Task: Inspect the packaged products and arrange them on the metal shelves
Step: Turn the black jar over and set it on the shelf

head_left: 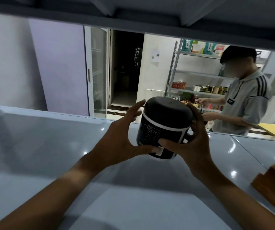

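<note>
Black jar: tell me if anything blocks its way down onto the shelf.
Nothing visible does. The black jar, gripped by the left hand and right hand, hangs tilted over bare shelf. The brown box sits off to the right.

shelf (50, 146) – glossy grey metal | canister (165, 127) – smooth black plastic, matt lid | box (272, 180) – wood-like

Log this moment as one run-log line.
stage: inspect | left hand: grips black container | right hand: grips it | shelf: below, not touching
</note>
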